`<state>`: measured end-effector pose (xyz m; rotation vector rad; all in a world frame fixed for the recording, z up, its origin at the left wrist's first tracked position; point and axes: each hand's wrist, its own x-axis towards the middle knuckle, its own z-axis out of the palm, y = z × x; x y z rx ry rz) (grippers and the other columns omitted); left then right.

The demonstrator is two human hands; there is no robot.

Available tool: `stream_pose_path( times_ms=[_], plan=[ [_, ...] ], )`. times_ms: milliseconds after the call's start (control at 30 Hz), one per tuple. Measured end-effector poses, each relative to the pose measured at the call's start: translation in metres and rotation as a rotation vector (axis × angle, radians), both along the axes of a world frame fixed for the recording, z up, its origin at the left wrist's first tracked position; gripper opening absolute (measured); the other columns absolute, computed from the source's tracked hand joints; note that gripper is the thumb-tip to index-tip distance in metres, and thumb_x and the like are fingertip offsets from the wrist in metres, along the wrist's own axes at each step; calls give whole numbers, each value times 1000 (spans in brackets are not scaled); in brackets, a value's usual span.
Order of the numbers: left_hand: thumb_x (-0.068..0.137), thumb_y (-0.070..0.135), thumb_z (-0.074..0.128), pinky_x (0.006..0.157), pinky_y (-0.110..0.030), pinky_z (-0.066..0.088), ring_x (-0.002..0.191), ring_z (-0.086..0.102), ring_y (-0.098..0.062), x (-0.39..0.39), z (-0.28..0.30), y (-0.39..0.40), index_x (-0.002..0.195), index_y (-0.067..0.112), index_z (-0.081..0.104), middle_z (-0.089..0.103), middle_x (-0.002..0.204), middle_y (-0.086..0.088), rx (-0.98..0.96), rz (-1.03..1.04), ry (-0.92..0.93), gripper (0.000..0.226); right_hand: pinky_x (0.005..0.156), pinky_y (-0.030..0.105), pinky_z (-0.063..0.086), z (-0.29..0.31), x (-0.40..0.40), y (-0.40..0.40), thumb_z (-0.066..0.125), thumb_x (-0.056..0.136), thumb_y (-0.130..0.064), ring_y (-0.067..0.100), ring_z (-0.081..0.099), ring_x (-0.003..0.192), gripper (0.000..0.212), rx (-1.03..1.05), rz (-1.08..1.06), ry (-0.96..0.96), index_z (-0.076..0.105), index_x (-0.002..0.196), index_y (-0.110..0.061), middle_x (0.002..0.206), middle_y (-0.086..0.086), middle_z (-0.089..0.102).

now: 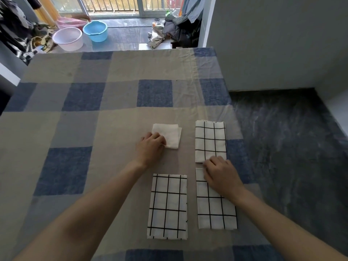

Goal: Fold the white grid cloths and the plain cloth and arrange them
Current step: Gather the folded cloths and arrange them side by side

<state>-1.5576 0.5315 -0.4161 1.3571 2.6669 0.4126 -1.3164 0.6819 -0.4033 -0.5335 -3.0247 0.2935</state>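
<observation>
No readable text — no labels, numbers, signs.
</observation>
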Motion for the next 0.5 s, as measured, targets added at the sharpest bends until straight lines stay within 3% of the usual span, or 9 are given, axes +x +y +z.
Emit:
stream_pose_path(
  times_ms=[200, 333, 433, 500],
  plan=[
    [86, 22, 64, 71, -37, 44, 93, 58, -29, 7, -1, -7, 89, 23, 67, 66, 95, 2, 64, -68, 24, 4, 72, 32, 44, -7, 17, -11, 63, 80, -28, 16, 56, 87, 19, -19, -26, -45, 62, 98, -22, 95, -4, 57],
    [85, 24, 61, 77, -38, 42, 100, 55, -28, 10, -1, -10, 97, 22, 67, 63, 107, 1, 67, -52, 17, 14, 70, 32, 43, -8, 28, -19, 62, 79, -30, 15, 54, 84, 19, -13, -28, -67, 62, 97, -24, 92, -5, 56],
    [79, 29, 51, 85, -39, 40, 106, 50, -27, 12, 1, -12, 108, 20, 62, 57, 115, -3, 75, 89, -62, 33, 70, 31, 44, -7, 35, -25, 64, 78, -31, 14, 54, 82, 19, -16, -20, -66, 61, 96, -25, 91, -6, 55],
    [84, 30, 50, 87, -40, 41, 105, 50, -28, 12, 1, -12, 113, 16, 57, 57, 114, -6, 104, 268, -167, 33, 71, 31, 44, -5, 37, -26, 61, 79, -34, 13, 54, 83, 20, -24, -21, -55, 61, 96, -26, 92, -7, 55]
  ],
)
